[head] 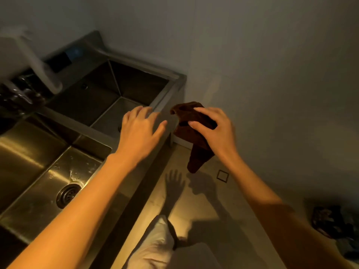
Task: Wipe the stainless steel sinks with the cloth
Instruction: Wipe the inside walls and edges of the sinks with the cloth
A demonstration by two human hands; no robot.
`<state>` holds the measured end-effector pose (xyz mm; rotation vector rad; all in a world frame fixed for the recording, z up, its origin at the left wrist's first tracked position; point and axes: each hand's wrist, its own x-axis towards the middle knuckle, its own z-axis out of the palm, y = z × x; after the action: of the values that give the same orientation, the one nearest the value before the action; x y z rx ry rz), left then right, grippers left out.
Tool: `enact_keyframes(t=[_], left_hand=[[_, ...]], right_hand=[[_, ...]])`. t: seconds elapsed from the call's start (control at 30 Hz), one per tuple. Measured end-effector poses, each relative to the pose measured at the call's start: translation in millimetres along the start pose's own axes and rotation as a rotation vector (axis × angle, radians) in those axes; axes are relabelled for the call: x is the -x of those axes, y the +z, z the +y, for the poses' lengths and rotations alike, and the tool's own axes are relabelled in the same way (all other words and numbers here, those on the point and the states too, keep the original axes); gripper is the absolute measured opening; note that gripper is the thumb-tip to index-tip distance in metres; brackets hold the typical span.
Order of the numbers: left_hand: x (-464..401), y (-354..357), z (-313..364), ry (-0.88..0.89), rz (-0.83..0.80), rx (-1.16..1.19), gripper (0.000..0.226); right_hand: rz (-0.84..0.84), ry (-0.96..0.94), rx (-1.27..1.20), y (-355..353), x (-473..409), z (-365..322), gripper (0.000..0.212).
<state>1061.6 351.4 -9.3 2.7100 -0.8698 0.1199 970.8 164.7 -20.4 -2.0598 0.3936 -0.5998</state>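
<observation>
A dark brown cloth (194, 140) hangs in the air just off the sink unit's front right corner, and my right hand (213, 129) grips its bunched top. My left hand (141, 127) hovers with fingers spread over the front rim of the far sink (136, 82), holding nothing. The near sink (29, 152) lies at the lower left, with a round drain strainer (68, 193) in its wet floor. Both basins are stainless steel, divided by a steel ridge.
A white pipe or faucet (37, 63) slants over the sinks at upper left, with dark objects (19, 94) behind it. The wall stands close on the right. On the floor lie a square floor drain (222, 176) and a dark bundle (334, 224) at right.
</observation>
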Motion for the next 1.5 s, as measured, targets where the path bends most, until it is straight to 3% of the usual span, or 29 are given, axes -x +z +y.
enact_keyframes(t=[0.3, 0.7, 1.0, 1.17, 1.5], left_hand=[[-82, -18, -54, -0.06, 0.113, -0.003, 0.049], [-144, -58, -178, -0.275, 0.25, -0.056, 0.052], [-143, -29, -226, -0.519, 0.119, -0.135, 0.05], [-158, -8, -234, -0.675, 0.11, -0.165, 0.046], [-185, 60, -222, -0.94, 0.118, -0.123, 0.044]], right_hand=[[-0.047, -0.12, -0.038, 43, -102, -32, 0.037], [-0.182, -0.303, -0.159, 169, -224, -93, 0.037], [-0.488, -0.33, -0.138, 267, -265, -68, 0.04], [-0.708, -0.341, -0.168, 306, -298, -48, 0.038], [-0.974, -0.43, -0.119, 357, -371, 5, 0.042]])
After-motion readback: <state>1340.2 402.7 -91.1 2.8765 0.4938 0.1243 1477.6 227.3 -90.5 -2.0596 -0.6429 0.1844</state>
